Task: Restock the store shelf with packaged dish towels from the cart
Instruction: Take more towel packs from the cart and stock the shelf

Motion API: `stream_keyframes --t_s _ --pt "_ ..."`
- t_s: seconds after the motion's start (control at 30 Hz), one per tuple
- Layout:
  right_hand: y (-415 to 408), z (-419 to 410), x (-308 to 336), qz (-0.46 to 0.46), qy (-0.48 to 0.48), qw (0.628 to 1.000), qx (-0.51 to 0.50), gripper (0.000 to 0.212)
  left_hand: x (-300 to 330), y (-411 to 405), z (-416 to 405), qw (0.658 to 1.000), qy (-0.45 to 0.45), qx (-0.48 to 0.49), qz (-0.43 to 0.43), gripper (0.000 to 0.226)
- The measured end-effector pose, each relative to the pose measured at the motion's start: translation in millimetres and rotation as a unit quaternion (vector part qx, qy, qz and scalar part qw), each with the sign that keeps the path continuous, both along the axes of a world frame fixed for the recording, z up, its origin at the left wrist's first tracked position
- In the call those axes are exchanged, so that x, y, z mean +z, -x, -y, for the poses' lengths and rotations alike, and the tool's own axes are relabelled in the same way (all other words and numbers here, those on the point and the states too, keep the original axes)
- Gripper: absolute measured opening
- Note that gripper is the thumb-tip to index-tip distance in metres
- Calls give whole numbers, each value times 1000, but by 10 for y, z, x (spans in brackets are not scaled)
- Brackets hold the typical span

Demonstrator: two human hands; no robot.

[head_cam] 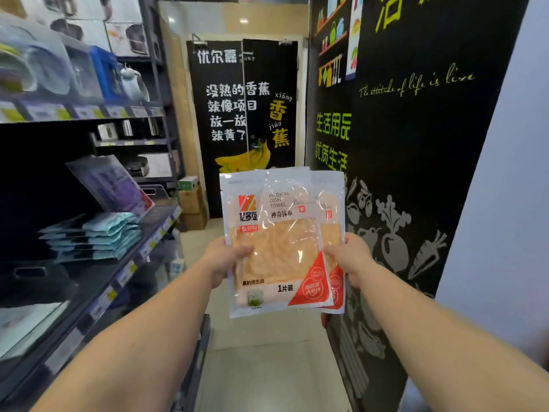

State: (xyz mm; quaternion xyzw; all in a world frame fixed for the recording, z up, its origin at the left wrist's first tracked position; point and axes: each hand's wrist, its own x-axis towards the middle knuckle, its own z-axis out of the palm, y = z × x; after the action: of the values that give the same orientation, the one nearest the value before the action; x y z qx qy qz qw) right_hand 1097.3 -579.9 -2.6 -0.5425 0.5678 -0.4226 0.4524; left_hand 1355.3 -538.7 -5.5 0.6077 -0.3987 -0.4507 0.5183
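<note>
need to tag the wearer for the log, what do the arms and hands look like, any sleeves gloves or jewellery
Both forearms are bare as far up as the picture shows, with no sleeve in view. The left hand and the right hand wear no gloves. No watch, bracelet or ring shows on the wrists or the visible fingers, though some fingers are hidden.
</note>
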Motion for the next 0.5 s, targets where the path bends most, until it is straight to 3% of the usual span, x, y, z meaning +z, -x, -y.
stream_keyframes --t_s 0.5 --pt "221 2496 355 38 10 996 86 20 88 336 2047 993 36 106 -27 24"
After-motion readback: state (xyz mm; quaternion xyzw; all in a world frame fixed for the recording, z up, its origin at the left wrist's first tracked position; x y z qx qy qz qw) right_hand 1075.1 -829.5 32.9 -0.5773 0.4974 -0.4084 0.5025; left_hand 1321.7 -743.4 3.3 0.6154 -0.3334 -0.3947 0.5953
